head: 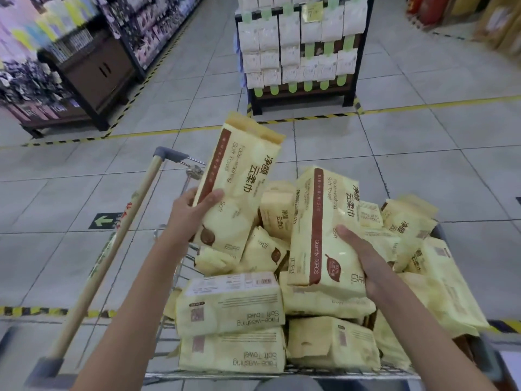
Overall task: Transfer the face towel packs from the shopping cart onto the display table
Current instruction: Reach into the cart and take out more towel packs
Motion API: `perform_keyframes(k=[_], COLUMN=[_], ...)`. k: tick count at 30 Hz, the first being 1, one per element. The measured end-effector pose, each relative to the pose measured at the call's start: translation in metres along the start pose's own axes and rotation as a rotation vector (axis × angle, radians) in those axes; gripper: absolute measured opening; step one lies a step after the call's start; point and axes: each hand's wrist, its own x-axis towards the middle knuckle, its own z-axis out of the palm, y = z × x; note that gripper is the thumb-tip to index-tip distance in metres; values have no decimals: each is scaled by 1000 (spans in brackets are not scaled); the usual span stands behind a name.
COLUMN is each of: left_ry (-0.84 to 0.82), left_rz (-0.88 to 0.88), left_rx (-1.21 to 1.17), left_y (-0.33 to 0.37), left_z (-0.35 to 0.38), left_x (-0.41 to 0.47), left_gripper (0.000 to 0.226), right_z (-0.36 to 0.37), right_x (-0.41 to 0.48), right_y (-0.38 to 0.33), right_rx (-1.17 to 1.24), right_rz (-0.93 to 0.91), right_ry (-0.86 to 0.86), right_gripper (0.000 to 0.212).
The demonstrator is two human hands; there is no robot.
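**Insp.:** L hand [194,210], status?
**Asst.:** Grasping the raised pack [239,187] near its lower end. Thumb across the printed front, fingers behind. Pack is clear of the load and tilted, top leaning away and to the right, above the left side of the cart [181,263].
**Insp.:** R hand [363,258]?
**Asst.:** Grasping the second pack [327,230] low on its right edge. Thumb on the front, fingers hidden behind. Pack stands approx. upright over the middle of the load. Whether its bottom touches the packs beneath: cannot tell.
**Insp.:** Stock in the cart?
**Asst.:** Heap of packs [231,303] rises above the wire sides, same yellow wrap, "Face-washing Soft Towel" legible. Near row lies flat, stacked two high, print upside down to the wearer. Those further back lie at mixed angles.
**Insp.:** Cart pos.?
**Asst.:** Directly in front of the person. Cart handle [111,249] runs diagonally at left, grey end caps.
**Insp.:** Surroundings?
**Asst.:** Tiled floor w/ yellow-black hazard tape [304,118]. Green arrow [103,220] on the floor left of the handle. Dark stand [298,52] ahead, beyond the tape, stocked w/ white packs. Shelving [84,60] far left, blurred.
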Motion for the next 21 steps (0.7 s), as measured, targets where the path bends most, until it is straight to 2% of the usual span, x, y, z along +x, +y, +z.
perform_keyframes(k=[5,11,17,21], left_ry=[-107,-273,-504,-680], left_rz=[-146,-306,-320,-338], left_rx=[-202,-359,-255,-184], left_y=[-31,-61,-73,-78], left_z=[40,78,94,95], left_x=[-54,-96,-101,-98], left_gripper=[64,47,46,46], right_z=[-34,-70,-83,-72], right_x=[-39,-79,-118,-149], right_y=[14,34,64,96], right_rx=[42,101,222,325], right_rz=[-13,-89,-208,-264], right_ry=[66,187,353,493], right_gripper=[59,66,76,63])
